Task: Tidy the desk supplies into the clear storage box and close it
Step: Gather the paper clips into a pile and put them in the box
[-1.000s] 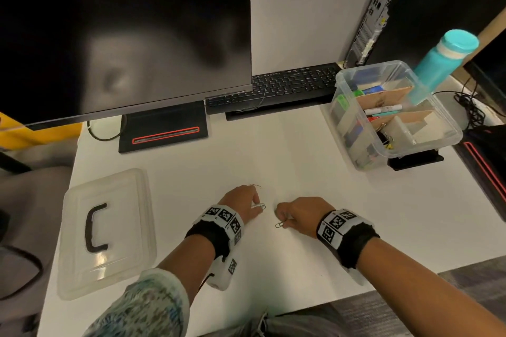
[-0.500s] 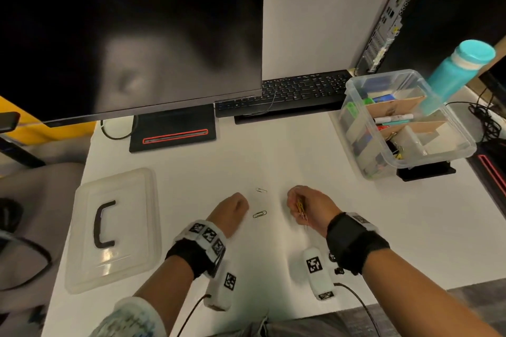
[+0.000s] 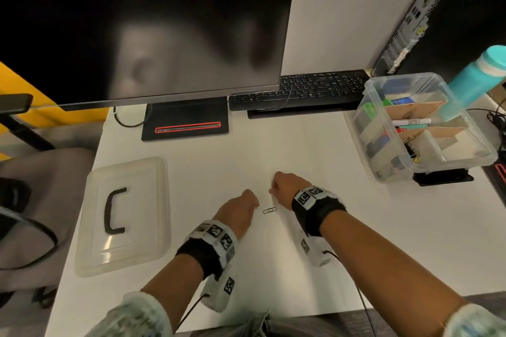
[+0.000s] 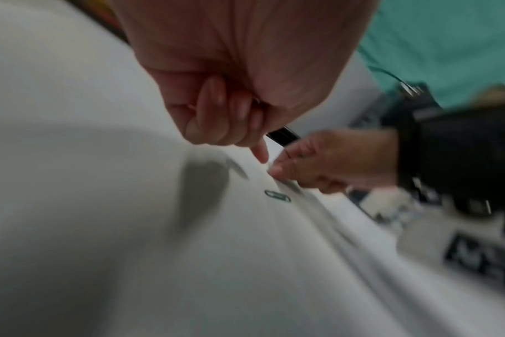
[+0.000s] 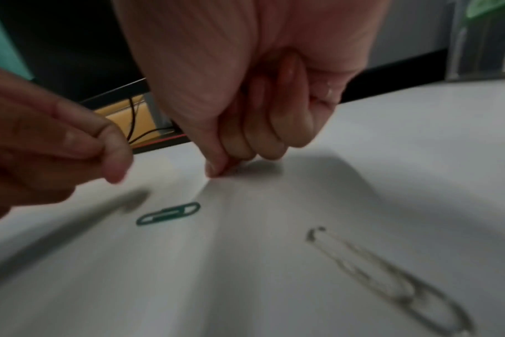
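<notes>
A green paper clip [image 3: 269,210] [image 5: 167,213] [image 4: 277,196] lies flat on the white desk [image 3: 273,150] between my hands. My left hand [image 3: 243,208] hovers just left of it as a fist, index tip pointing down. A small metal glint [image 4: 256,100] shows inside the curled fingers, seemingly a paper clip. My right hand [image 3: 284,186] is just beyond the clip, fingers curled, thumb and fingertip [image 5: 215,169] pinching a second paper clip down at the desk surface. The clear storage box [image 3: 369,90] stands open at the right with supplies in it. Its lid [image 3: 123,213] lies at the left.
A monitor [image 3: 142,24] and its stand [image 3: 186,120] fill the back left, with a black keyboard [image 3: 301,87] behind. A teal bottle [image 3: 476,79] stands by the box. A blurred loop shape [image 5: 389,273] shows on the desk near my right wrist.
My right hand has moved forward and left onto the farther of the two loose clips, which its fingers now cover. My left hand has stayed a fist beside the nearer clip.
</notes>
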`<state>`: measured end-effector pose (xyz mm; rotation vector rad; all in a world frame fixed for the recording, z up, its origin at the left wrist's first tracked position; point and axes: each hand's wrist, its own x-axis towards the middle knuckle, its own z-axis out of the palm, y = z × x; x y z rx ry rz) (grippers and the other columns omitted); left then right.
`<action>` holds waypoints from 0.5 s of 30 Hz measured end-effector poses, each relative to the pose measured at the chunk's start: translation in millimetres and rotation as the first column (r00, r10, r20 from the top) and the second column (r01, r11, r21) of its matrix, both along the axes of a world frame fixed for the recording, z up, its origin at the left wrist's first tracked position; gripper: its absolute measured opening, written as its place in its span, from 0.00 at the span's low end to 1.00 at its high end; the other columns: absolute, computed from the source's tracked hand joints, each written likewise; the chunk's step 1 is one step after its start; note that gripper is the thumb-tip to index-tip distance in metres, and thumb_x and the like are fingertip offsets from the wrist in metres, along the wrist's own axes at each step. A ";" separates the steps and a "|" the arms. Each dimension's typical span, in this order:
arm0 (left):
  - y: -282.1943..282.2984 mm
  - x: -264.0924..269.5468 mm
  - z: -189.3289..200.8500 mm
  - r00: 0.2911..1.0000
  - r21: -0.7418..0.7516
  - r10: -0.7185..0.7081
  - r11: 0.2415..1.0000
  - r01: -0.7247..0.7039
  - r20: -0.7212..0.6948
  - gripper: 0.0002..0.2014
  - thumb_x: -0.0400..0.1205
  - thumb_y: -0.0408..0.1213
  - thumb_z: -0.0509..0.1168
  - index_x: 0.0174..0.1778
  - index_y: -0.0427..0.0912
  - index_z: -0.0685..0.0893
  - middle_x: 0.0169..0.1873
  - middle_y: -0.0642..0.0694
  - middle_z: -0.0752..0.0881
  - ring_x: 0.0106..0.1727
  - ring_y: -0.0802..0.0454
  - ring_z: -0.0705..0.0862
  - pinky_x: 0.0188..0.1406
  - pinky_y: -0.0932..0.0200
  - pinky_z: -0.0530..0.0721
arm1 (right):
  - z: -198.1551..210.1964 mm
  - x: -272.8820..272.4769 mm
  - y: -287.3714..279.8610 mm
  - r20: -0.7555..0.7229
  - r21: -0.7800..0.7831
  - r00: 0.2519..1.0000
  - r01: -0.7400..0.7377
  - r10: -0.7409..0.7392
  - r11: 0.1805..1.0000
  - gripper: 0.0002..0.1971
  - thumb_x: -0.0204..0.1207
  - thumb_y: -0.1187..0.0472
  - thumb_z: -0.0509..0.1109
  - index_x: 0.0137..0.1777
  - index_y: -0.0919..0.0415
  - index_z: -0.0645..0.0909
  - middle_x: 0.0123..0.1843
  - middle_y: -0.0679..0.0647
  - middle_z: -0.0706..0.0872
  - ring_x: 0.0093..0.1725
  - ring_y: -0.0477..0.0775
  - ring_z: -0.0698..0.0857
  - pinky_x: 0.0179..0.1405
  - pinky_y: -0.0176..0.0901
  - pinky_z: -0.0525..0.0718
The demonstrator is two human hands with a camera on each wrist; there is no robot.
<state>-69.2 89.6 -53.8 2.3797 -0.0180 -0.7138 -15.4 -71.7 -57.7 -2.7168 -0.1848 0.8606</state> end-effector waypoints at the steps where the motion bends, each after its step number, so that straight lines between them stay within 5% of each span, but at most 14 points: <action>1: -10.1 1.6 3.3 0.996 0.114 -0.090 0.990 0.087 0.027 0.11 0.85 0.36 0.47 0.57 0.44 0.72 0.42 0.41 0.83 0.41 0.43 0.81 0.43 0.54 0.77 | 0.6 0.6 -1.3 -0.024 -0.014 1.000 -0.005 0.005 1.000 0.16 0.83 0.51 0.57 0.63 0.61 0.74 0.61 0.58 0.82 0.57 0.59 0.83 0.47 0.44 0.76; 3: -28.7 4.0 6.1 0.964 0.287 -0.258 0.930 0.230 0.065 0.11 0.86 0.36 0.49 0.63 0.39 0.68 0.51 0.36 0.85 0.50 0.37 0.84 0.45 0.50 0.78 | 1.5 -1.5 -6.9 -0.044 -0.041 0.999 -0.012 0.010 0.999 0.17 0.83 0.51 0.56 0.63 0.62 0.73 0.61 0.58 0.82 0.56 0.59 0.83 0.48 0.45 0.77; 6: -42.9 6.1 -0.4 0.944 0.302 -0.329 0.898 0.319 -0.017 0.19 0.86 0.38 0.51 0.73 0.39 0.60 0.59 0.37 0.83 0.54 0.37 0.84 0.52 0.49 0.80 | -3.7 -11.6 -24.8 -0.070 0.103 0.989 0.139 -0.132 0.985 0.14 0.84 0.52 0.56 0.57 0.63 0.73 0.55 0.59 0.83 0.48 0.55 0.80 0.46 0.41 0.74; 9: -49.0 6.5 -8.5 0.934 0.356 -0.347 0.865 0.354 -0.087 0.24 0.87 0.39 0.49 0.78 0.40 0.54 0.59 0.35 0.83 0.56 0.37 0.83 0.52 0.49 0.79 | -2.8 -24.5 -46.8 -0.221 0.359 0.907 0.417 -0.359 0.835 0.11 0.85 0.52 0.55 0.46 0.58 0.71 0.39 0.52 0.79 0.34 0.49 0.74 0.34 0.39 0.71; 12: -54.1 9.3 -12.0 0.932 0.385 -0.341 0.850 0.360 -0.119 0.20 0.86 0.37 0.50 0.74 0.36 0.58 0.56 0.35 0.84 0.54 0.37 0.84 0.46 0.50 0.77 | 1.3 -33.5 -60.3 -0.411 0.459 0.776 0.630 -0.479 0.627 0.12 0.85 0.56 0.54 0.39 0.56 0.68 0.30 0.52 0.73 0.25 0.49 0.68 0.22 0.37 0.65; 15: -47.1 19.2 -1.4 0.935 0.317 -0.316 0.880 0.353 -0.164 0.18 0.87 0.39 0.51 0.71 0.34 0.63 0.60 0.35 0.82 0.59 0.39 0.82 0.52 0.51 0.77 | 15.0 -32.6 -69.1 -0.386 0.470 0.749 0.662 -0.539 0.584 0.13 0.85 0.59 0.53 0.37 0.57 0.67 0.29 0.53 0.72 0.24 0.49 0.66 0.22 0.37 0.63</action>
